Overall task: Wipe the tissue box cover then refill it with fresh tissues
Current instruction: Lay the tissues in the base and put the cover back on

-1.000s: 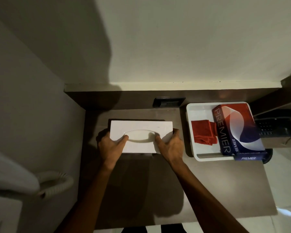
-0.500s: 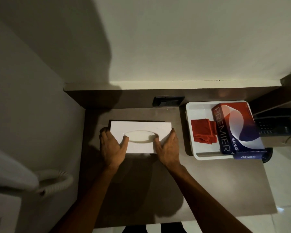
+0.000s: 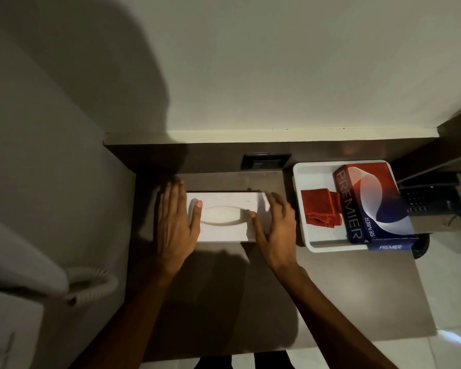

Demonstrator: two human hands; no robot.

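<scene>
The white tissue box cover, with an oval slot on top, lies flat on the dark brown desk. My left hand presses against its left end, fingers stretched toward the wall and thumb resting on top by the slot. At the cover's right end, my right hand has its fingers draped over the corner and its thumb at the slot's right tip. A folded red cloth and a blue-and-red Premier tissue box sit in a white tray to the right.
A black socket plate is set in the desk's raised back edge. A dark telephone stands right of the tray. A white handset with a coiled cord hangs at the left wall. The desk's front edge runs near my body.
Both hands slid from the cover's near edge out to its two ends, and the curled fingers straightened. The cover stayed in about the same place.
</scene>
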